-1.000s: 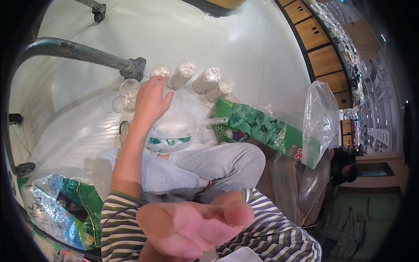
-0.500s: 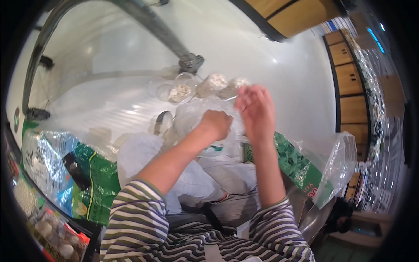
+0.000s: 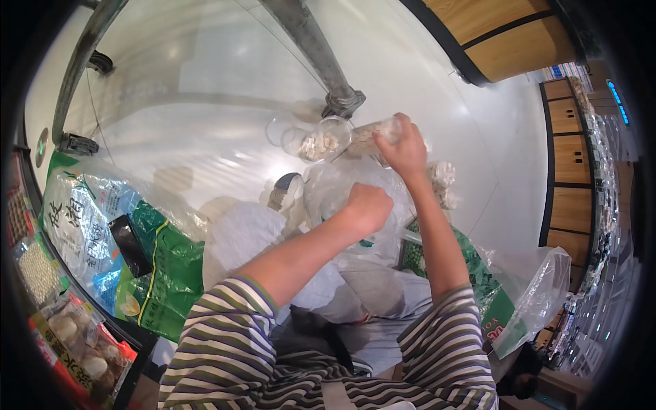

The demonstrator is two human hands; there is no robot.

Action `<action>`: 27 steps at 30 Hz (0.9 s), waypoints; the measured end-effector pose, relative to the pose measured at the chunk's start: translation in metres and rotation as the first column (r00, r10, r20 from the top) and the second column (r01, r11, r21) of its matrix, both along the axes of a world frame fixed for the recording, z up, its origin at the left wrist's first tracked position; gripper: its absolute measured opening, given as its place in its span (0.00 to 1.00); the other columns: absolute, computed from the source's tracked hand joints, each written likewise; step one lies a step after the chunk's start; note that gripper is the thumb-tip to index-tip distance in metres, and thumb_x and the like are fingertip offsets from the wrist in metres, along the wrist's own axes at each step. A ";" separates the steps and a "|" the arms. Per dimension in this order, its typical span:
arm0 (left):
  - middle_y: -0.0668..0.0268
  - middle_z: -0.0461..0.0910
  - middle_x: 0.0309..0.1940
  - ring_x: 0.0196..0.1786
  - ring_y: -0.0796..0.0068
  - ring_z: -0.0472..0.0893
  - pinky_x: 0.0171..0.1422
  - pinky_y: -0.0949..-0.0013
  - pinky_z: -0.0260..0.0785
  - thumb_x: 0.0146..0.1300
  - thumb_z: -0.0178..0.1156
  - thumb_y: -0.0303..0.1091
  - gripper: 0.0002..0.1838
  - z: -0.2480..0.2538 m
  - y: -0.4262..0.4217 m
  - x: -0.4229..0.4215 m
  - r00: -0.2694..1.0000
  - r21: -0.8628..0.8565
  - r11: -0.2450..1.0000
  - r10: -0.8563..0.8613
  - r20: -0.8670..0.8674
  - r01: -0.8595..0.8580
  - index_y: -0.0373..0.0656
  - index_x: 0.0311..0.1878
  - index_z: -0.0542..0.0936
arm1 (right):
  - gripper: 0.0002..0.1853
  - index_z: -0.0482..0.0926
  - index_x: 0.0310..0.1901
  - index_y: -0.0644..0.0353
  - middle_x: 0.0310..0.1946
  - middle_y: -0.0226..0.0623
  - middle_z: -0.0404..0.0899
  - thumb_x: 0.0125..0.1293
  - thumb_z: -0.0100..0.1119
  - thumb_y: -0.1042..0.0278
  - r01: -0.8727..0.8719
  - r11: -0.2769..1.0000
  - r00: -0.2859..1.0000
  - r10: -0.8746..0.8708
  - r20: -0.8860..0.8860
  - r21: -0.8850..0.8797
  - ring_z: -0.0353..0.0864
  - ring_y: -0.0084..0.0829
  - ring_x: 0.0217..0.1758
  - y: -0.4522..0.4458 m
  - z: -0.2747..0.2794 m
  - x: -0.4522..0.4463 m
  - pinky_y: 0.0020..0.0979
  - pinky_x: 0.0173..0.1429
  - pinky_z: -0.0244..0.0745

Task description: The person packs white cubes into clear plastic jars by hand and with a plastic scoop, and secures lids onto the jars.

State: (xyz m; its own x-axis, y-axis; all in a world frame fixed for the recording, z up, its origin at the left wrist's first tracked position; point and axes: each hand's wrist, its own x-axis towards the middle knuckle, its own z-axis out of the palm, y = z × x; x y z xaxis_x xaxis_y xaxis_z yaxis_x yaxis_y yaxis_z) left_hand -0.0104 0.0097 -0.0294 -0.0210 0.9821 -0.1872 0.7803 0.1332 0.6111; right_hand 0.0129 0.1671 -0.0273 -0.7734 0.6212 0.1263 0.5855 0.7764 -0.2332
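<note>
My left hand point(image 3: 369, 208) is closed in a fist on the gathered plastic of a clear plastic bag point(image 3: 328, 188) between my knees. Farther out, my right hand point(image 3: 403, 150) has its fingers round the end of a clear plastic container point(image 3: 369, 137) with pale pieces inside. Left of that lies another clear container point(image 3: 318, 143), its whitish pieces showing through the round mouth. A pale lumpy thing point(image 3: 443, 179) sits on the floor right of my right forearm; its kind is unclear.
A metal frame leg with a caster point(image 3: 344, 102) stands just beyond the containers. Green printed bags point(image 3: 171, 273) with a black phone point(image 3: 130, 246) lie at left, and another green bag point(image 3: 492, 273) at right. Wooden cabinets point(image 3: 570, 181) line the right side.
My right hand has moved from a raised, loose pose onto a container and closed on it. My left fist stays at the bag. The whole view has shifted slightly.
</note>
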 end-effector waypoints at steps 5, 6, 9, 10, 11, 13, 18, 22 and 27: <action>0.56 0.87 0.36 0.42 0.54 0.87 0.46 0.52 0.78 0.59 0.64 0.38 0.10 0.006 0.001 -0.001 1.000 0.042 0.999 -0.015 -0.022 0.016 0.41 0.36 0.87 | 0.33 0.76 0.59 0.56 0.46 0.48 0.81 0.55 0.73 0.47 0.092 0.991 0.957 -0.114 -0.265 -0.095 0.84 0.51 0.44 -0.019 0.110 0.044 0.46 0.46 0.80; 0.55 0.87 0.35 0.41 0.53 0.87 0.45 0.53 0.78 0.59 0.64 0.39 0.11 0.005 0.002 0.000 1.000 0.071 0.997 0.003 -0.029 -0.001 0.41 0.36 0.87 | 0.33 0.76 0.58 0.58 0.45 0.48 0.80 0.56 0.73 0.47 0.047 0.985 0.943 0.012 -0.333 0.167 0.83 0.50 0.44 -0.010 0.111 0.061 0.45 0.45 0.79; 0.54 0.86 0.33 0.39 0.50 0.86 0.44 0.52 0.78 0.61 0.63 0.40 0.12 0.008 -0.001 0.001 1.000 0.173 0.985 -0.001 -0.006 0.002 0.40 0.35 0.86 | 0.33 0.77 0.58 0.59 0.43 0.48 0.80 0.56 0.73 0.47 0.182 0.946 0.970 -0.128 -0.208 0.266 0.83 0.49 0.44 -0.028 0.135 0.089 0.43 0.45 0.78; 0.54 0.86 0.33 0.39 0.50 0.86 0.44 0.52 0.78 0.61 0.63 0.40 0.12 0.010 -0.002 0.001 1.000 0.184 0.982 -0.028 -0.013 0.029 0.40 0.35 0.86 | 0.33 0.77 0.58 0.58 0.42 0.47 0.80 0.55 0.74 0.47 0.170 0.951 0.959 -0.099 -0.267 0.259 0.83 0.48 0.42 -0.018 0.133 0.104 0.43 0.45 0.79; 0.55 0.85 0.33 0.37 0.49 0.85 0.43 0.52 0.77 0.60 0.64 0.41 0.12 0.012 -0.002 0.000 0.999 0.229 0.973 -0.015 0.043 0.005 0.40 0.34 0.84 | 0.33 0.77 0.58 0.58 0.42 0.47 0.80 0.55 0.74 0.47 0.191 0.945 0.955 -0.115 -0.275 0.266 0.83 0.48 0.42 -0.016 0.130 0.118 0.43 0.45 0.79; 0.55 0.85 0.32 0.36 0.48 0.84 0.42 0.51 0.77 0.60 0.65 0.41 0.13 0.031 -0.002 0.002 0.996 0.274 0.962 -0.008 0.094 -0.018 0.40 0.33 0.83 | 0.33 0.78 0.57 0.58 0.42 0.47 0.80 0.54 0.74 0.47 0.111 0.969 0.964 -0.051 -0.261 0.220 0.83 0.47 0.40 -0.032 0.132 0.131 0.43 0.45 0.79; 0.57 0.82 0.46 0.44 0.53 0.84 0.46 0.52 0.78 0.44 0.78 0.44 0.35 0.070 -0.005 0.012 0.952 0.814 0.495 0.138 0.273 -0.305 0.44 0.56 0.77 | 0.34 0.77 0.56 0.64 0.45 0.49 0.81 0.54 0.74 0.48 0.186 0.957 0.937 -0.241 -0.255 -0.221 0.85 0.48 0.42 -0.048 0.120 0.150 0.43 0.46 0.79; 0.58 0.82 0.49 0.48 0.54 0.84 0.49 0.56 0.78 0.38 0.79 0.42 0.41 0.041 -0.003 0.030 0.880 0.552 0.754 0.070 0.470 -0.355 0.44 0.60 0.74 | 0.30 0.78 0.53 0.64 0.44 0.49 0.81 0.56 0.72 0.50 0.035 0.971 0.946 -0.109 -0.306 -0.238 0.85 0.50 0.44 -0.082 0.115 0.138 0.43 0.46 0.79; 0.57 0.83 0.47 0.46 0.52 0.84 0.49 0.56 0.78 0.37 0.78 0.40 0.40 0.026 0.000 0.028 0.898 0.496 0.820 0.050 0.438 -0.287 0.43 0.59 0.74 | 0.29 0.79 0.51 0.61 0.45 0.43 0.81 0.54 0.71 0.48 -0.021 0.998 0.940 -0.003 -0.342 -0.067 0.85 0.45 0.38 -0.078 0.082 0.145 0.39 0.37 0.79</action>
State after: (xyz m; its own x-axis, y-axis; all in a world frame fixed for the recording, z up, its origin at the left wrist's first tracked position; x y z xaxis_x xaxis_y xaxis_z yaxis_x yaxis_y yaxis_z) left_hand 0.0173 0.0098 -0.0039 -0.2383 0.9107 0.3374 0.4580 -0.2009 0.8659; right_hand 0.1576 0.0896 0.0546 -0.6970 0.6309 0.3410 0.4542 0.7563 -0.4708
